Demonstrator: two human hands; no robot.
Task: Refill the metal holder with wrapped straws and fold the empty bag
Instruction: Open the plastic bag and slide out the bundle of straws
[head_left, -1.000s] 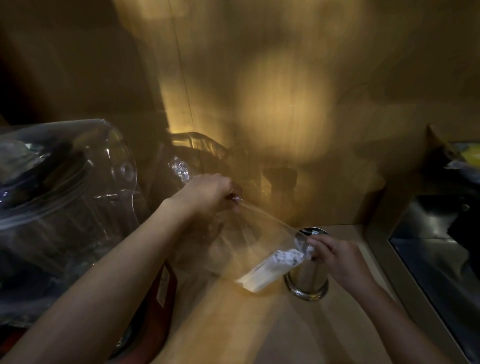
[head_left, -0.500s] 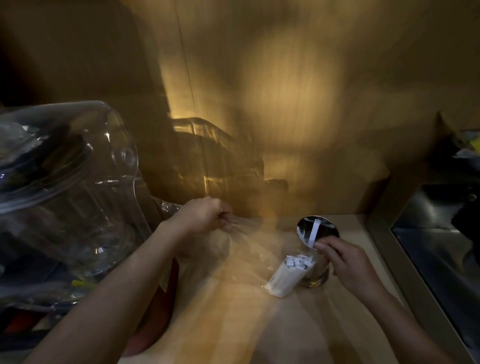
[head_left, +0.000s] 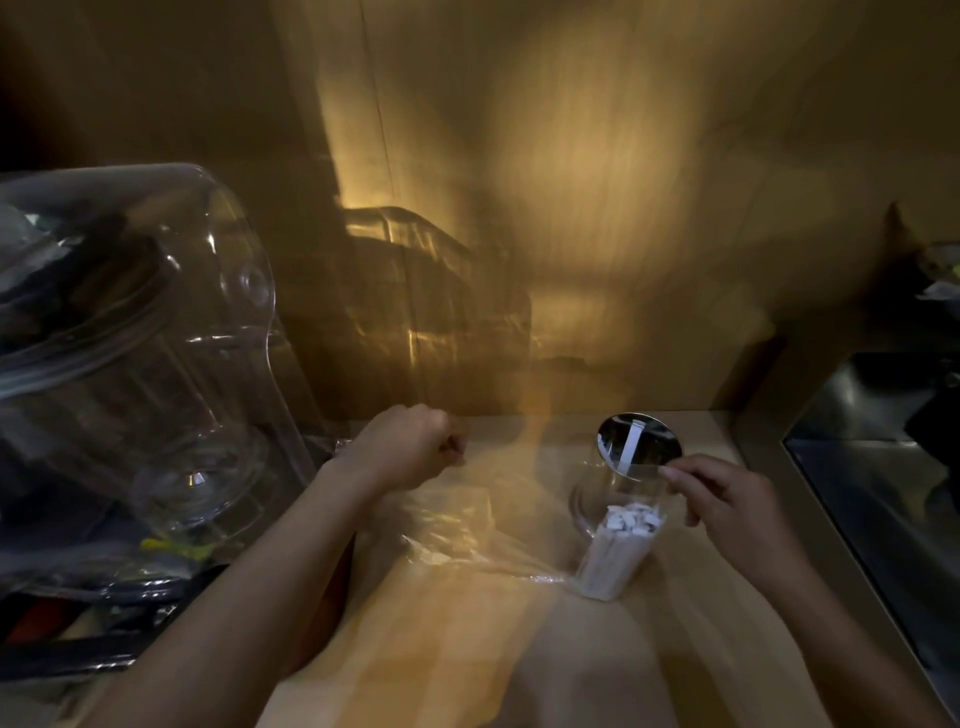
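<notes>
A shiny metal holder (head_left: 638, 441) stands on the wooden counter (head_left: 467, 649), with one white wrapped straw showing in its mouth. A clear plastic bag (head_left: 467, 519) stretches across the counter; a bundle of white wrapped straws (head_left: 621, 548) fills its right end, in front of the holder. My left hand (head_left: 410, 447) is shut on the bag's far left end, low over the counter. My right hand (head_left: 727, 499) pinches the bag's edge beside the holder's rim, just right of the straws.
A large clear plastic dome cover (head_left: 130, 364) sits over dark items at the left. A wooden wall (head_left: 571, 182) backs the counter. A steel sink (head_left: 883, 493) drops away past the counter's right edge.
My left hand has come down from well above the counter, so the bag now lies nearly flat. The straw bundle has slid to the bag's end in front of the holder.
</notes>
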